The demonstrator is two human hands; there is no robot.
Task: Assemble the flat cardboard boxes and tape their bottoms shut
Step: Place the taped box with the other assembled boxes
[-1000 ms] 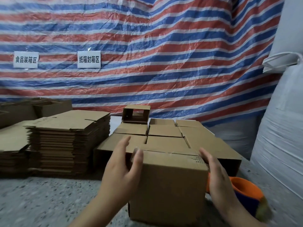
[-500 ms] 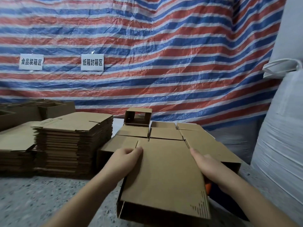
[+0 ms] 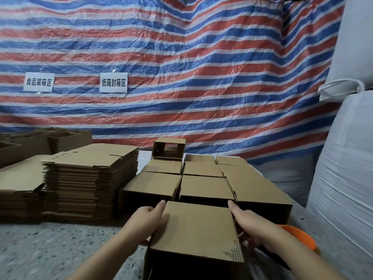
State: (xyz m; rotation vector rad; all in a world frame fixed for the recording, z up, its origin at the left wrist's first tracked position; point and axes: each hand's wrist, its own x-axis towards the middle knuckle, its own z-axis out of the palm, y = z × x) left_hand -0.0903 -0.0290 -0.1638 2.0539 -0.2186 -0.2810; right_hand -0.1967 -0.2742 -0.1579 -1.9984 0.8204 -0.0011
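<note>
A person's left hand (image 3: 148, 223) and right hand (image 3: 249, 223) clasp an assembled cardboard box (image 3: 196, 231) from either side, fingers curled against its walls, the index fingers lying along its far corners. The box sits low in the foreground on a speckled grey floor (image 3: 50, 249), its plain brown top face turned to the camera and a small printed mark at its near right corner. Its far edge lies just beside a block of finished boxes (image 3: 203, 184) set tightly together in rows, three across. At the back of that block one open-ended box (image 3: 169, 148) stands above the rest, light showing through it. Just to the right of the right wrist, an orange object (image 3: 298, 237) is partly hidden behind the forearm; what it is cannot be told. To the left of the rows rises a tall stack of flat cardboard blanks (image 3: 90, 178), with a lower stack (image 3: 20, 184) beside it. A red, white and blue striped tarpaulin (image 3: 181, 67) hangs behind, bearing two white signs (image 3: 114, 82) with Chinese characters. Large white woven sacks (image 3: 343, 178) fill the right edge.
</note>
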